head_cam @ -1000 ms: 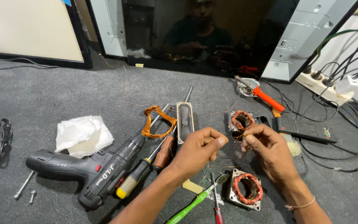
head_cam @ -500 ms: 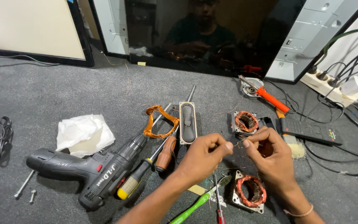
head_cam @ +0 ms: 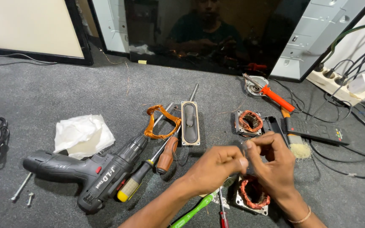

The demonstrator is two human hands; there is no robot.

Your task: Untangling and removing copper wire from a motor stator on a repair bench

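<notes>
We see two bare forearms coming up from the lower edge of the head view, with no sleeves showing on either one. Our left hand is bare: no glove, ring or watch that we can make out. Our right hand is also ungloved, and around its wrist sits a thin, pale bangle-like band, plain and narrow, with no markings we can tell. The fingernails are short. Beyond the forearms, nothing more of our body appears directly in the frame.
</notes>
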